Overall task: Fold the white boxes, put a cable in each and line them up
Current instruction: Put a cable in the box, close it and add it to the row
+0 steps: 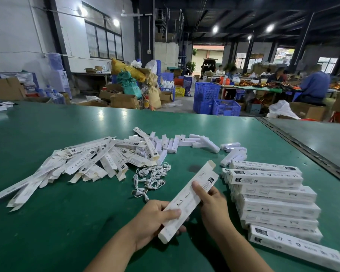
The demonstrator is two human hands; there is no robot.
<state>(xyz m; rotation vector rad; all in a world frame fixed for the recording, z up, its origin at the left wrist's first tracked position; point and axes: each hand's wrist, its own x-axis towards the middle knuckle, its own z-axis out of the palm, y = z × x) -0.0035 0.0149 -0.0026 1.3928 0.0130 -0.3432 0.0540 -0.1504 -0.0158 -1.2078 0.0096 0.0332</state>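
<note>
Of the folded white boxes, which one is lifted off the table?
The box held by the left hand and the right hand, slanting over the green table. The others lie in the row on the right.

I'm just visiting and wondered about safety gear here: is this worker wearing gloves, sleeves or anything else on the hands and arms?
No. The left hand and right hand are bare, with no gloves and no rings that I can see. The left forearm and right forearm are bare too: no sleeve, watch or wristband shows down to the picture's bottom edge.
</note>
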